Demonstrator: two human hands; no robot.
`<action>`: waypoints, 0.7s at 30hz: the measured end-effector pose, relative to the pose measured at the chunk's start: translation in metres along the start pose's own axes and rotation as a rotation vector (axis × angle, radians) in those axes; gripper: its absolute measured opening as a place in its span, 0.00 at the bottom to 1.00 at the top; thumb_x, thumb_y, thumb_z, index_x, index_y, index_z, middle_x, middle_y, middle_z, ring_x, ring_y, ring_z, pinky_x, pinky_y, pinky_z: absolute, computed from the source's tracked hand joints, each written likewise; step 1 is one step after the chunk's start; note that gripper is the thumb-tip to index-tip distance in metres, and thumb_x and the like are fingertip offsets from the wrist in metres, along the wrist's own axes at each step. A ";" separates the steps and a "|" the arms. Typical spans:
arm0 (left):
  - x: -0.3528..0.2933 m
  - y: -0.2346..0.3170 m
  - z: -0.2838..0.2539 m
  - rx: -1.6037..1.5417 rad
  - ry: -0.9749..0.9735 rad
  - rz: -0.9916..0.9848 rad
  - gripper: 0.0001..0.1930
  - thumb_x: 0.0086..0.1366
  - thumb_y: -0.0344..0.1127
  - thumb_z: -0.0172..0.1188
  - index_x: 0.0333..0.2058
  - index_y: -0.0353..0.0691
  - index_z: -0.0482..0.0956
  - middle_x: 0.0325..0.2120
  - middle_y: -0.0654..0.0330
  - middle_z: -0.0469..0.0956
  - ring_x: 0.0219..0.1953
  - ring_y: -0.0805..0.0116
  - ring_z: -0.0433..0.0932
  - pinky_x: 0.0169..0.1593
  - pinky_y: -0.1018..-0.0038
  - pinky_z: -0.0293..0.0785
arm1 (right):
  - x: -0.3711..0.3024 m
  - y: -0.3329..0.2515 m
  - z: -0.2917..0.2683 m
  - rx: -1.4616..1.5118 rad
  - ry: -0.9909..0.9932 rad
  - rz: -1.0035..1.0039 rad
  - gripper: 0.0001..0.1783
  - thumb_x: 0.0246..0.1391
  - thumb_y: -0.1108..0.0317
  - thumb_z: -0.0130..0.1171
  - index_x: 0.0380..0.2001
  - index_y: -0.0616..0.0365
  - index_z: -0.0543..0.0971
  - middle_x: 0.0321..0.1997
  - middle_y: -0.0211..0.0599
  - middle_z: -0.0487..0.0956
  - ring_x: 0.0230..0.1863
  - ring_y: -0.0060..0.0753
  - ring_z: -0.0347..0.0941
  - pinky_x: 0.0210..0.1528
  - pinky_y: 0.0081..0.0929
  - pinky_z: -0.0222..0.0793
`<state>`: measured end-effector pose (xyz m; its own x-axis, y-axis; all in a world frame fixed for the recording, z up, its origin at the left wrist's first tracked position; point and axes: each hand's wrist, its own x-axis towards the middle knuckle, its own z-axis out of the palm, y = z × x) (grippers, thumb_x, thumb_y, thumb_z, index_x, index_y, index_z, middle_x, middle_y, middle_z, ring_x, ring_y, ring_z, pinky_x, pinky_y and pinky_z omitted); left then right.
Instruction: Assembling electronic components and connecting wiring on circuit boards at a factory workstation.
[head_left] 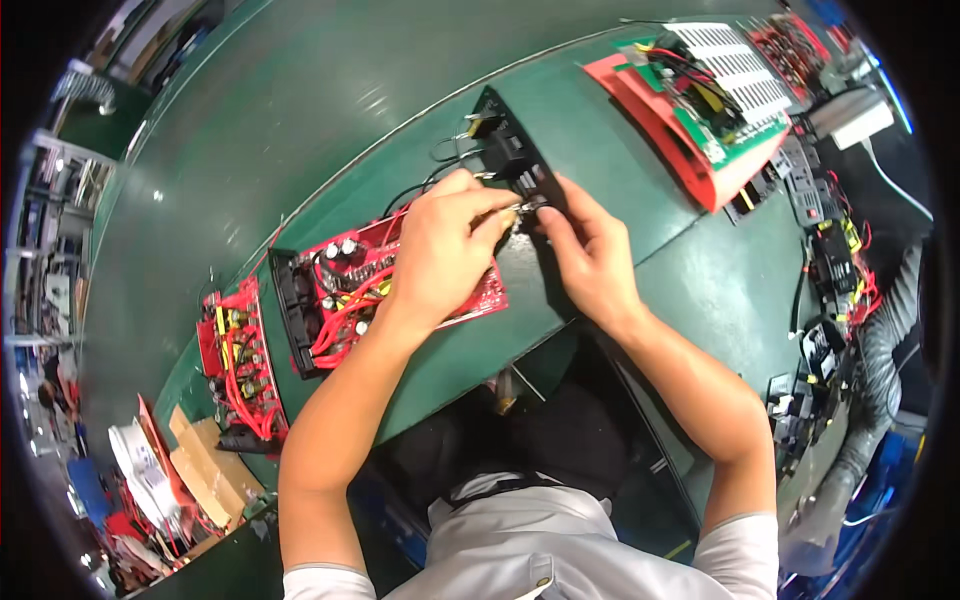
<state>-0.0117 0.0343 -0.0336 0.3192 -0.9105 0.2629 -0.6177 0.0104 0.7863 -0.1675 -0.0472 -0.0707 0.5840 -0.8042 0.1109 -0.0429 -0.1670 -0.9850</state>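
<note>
black panel [535,160], tilted, stood at the middle of a green bench [450,360] between a person's bare hands. the left hand [440,245] pinched a small metal piece [524,208] at its face; the right hand [595,255] clasped the panel's near end between thumb and fingers. a black block [503,155] already sat on the panel, and dark wires [410,188] led off leftward, near a red circuit board [350,280]. the metal piece appeared not yet finished with (the fingers hid whether it was fastened). farther left lay a second red board [240,345]; at far right, a green board [742,150] with a white slotted plate [740,75] rested on a red sheet [690,170].
</note>
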 end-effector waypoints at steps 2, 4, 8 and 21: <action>-0.001 0.003 0.001 -0.029 -0.025 -0.034 0.11 0.58 0.24 0.64 0.41 0.35 0.86 0.26 0.60 0.74 0.26 0.71 0.72 0.32 0.74 0.67 | -0.003 -0.002 -0.003 -0.024 0.004 -0.027 0.21 0.66 0.78 0.53 0.61 0.67 0.71 0.49 0.33 0.80 0.47 0.18 0.73 0.50 0.19 0.71; -0.002 0.006 0.001 -0.040 -0.060 -0.064 0.12 0.59 0.23 0.63 0.42 0.35 0.86 0.27 0.62 0.74 0.27 0.74 0.71 0.32 0.76 0.67 | -0.004 0.002 -0.001 -0.016 0.029 -0.089 0.21 0.65 0.78 0.53 0.61 0.67 0.71 0.48 0.33 0.80 0.46 0.18 0.73 0.50 0.18 0.71; -0.003 0.006 -0.002 -0.040 -0.054 -0.086 0.11 0.58 0.23 0.62 0.41 0.36 0.86 0.25 0.59 0.73 0.26 0.69 0.74 0.32 0.72 0.69 | -0.003 -0.003 0.001 -0.020 0.039 -0.090 0.20 0.65 0.76 0.54 0.60 0.66 0.73 0.45 0.34 0.82 0.43 0.17 0.73 0.49 0.20 0.72; -0.004 -0.002 0.000 -0.046 -0.052 -0.108 0.09 0.60 0.24 0.64 0.39 0.31 0.85 0.26 0.62 0.74 0.26 0.78 0.73 0.31 0.78 0.68 | -0.005 -0.005 0.006 -0.286 0.088 -0.345 0.23 0.58 0.78 0.57 0.58 0.68 0.72 0.36 0.53 0.78 0.37 0.56 0.77 0.39 0.42 0.73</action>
<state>-0.0121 0.0380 -0.0362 0.3438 -0.9275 0.1466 -0.5474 -0.0711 0.8338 -0.1654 -0.0386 -0.0673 0.5332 -0.7171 0.4488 -0.0873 -0.5744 -0.8139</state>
